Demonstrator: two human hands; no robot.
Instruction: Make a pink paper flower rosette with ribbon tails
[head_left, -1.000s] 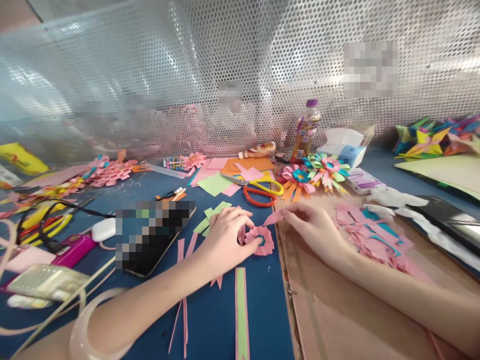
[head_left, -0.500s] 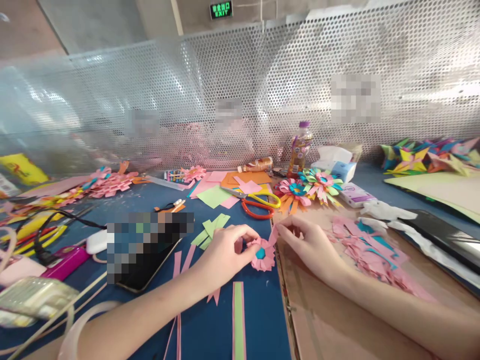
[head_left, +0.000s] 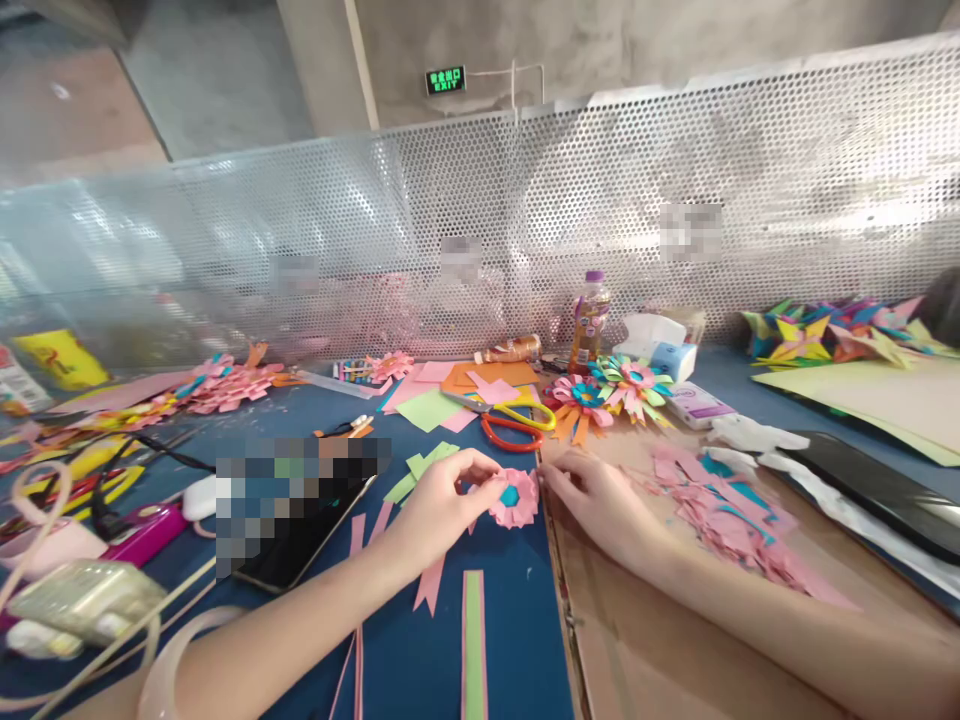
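A pink paper flower [head_left: 523, 510] with a blue centre is held over the blue tabletop, facing me. My left hand [head_left: 448, 505] pinches its left side between thumb and fingers. At the flower's right edge, the thumb and fingers of my right hand [head_left: 596, 500] are closed on a petal; the exact grip is partly hidden. Green paper strips [head_left: 424, 468] lie beyond my left hand, and pink strips [head_left: 433, 585] lie beneath it. Nearer to me is a long green strip with pink edges [head_left: 473, 640]. Scissors [head_left: 512, 428] with red and yellow handles rest beyond the flower.
Finished multicoloured paper flowers [head_left: 634, 385] and a drink bottle [head_left: 590, 320] stand at the back. Pink and blue paper pieces [head_left: 735, 515] lie on the cardboard [head_left: 675, 660] at right. A phone [head_left: 307, 530] and cables are at left. A perforated metal screen [head_left: 450, 180] closes off the back.
The pink petal that stood out toward my right hand no longer shows apart from the flower. My right fingers now sit against its edge. The camera has tilted up slightly.
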